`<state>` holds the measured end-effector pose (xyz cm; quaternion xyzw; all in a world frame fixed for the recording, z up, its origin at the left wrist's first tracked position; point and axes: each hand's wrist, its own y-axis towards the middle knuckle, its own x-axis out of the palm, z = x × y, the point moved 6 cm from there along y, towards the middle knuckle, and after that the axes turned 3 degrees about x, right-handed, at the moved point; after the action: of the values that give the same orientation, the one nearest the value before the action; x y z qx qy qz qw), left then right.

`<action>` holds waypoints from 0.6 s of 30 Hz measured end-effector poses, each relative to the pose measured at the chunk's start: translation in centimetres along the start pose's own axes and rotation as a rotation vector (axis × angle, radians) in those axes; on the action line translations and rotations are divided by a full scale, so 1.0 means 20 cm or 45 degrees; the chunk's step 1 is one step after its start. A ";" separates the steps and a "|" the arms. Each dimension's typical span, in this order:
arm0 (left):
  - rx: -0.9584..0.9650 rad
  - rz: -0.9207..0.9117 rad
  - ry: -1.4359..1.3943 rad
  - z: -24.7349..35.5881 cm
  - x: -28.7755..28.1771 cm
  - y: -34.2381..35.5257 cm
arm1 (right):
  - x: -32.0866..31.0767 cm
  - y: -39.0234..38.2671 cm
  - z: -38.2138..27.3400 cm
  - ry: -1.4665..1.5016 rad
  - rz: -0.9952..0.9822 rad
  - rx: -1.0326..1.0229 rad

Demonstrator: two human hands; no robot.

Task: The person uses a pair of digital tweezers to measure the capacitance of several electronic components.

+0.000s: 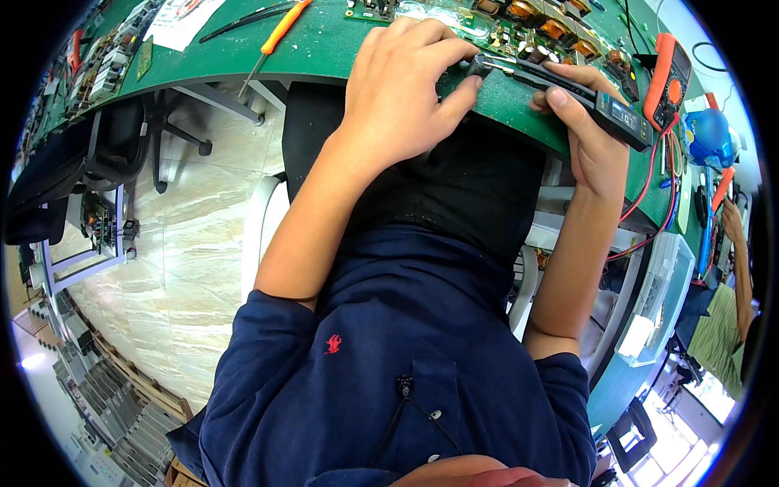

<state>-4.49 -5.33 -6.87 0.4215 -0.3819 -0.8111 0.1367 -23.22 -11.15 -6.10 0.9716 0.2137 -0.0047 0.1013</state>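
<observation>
My left hand (pixel 402 93) is at the bench's front edge, thumb and index finger closed around a small dark component (pixel 478 66) beside a green circuit board (pixel 527 36). My right hand (pixel 588 122) grips a black tweezer-style meter (pixel 608 109) with a small display. The meter's metal tips reach left to the component between my left fingers; exactly where they touch is too small to tell. An orange-and-black multimeter (pixel 664 85) with red leads lies just right of my right hand.
The green bench (pixel 203 57) carries an orange screwdriver (pixel 280 34), black cable ties, paper, boards at left and a blue object (pixel 706 138) at right. A clear plastic box (pixel 649 300) stands by my right arm. A co-worker's hand (pixel 733 219) is at far right. An office chair (pixel 122 146) stands left.
</observation>
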 end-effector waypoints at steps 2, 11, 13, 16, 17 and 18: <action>0.004 -0.001 0.000 0.00 0.00 0.00 | 0.00 0.00 0.00 -0.007 -0.014 -0.023; -0.030 -0.070 0.009 0.01 0.00 0.00 | 0.00 0.00 0.00 0.012 0.013 -0.020; -0.029 -0.078 -0.001 0.01 0.00 0.01 | 0.00 0.00 -0.01 -0.018 0.016 -0.028; -0.032 -0.078 -0.017 0.01 0.00 0.01 | 0.00 0.00 -0.01 -0.023 -0.001 -0.045; -0.027 -0.061 -0.016 0.01 0.01 0.01 | 0.00 0.00 -0.01 -0.027 -0.004 -0.046; -0.023 -0.046 -0.011 0.01 0.01 0.00 | 0.00 0.00 -0.01 -0.026 -0.009 -0.047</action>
<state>-4.68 -5.42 -6.86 0.4237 -0.3674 -0.8186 0.1242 -23.13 -11.06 -5.82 0.9687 0.2160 -0.0112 0.1215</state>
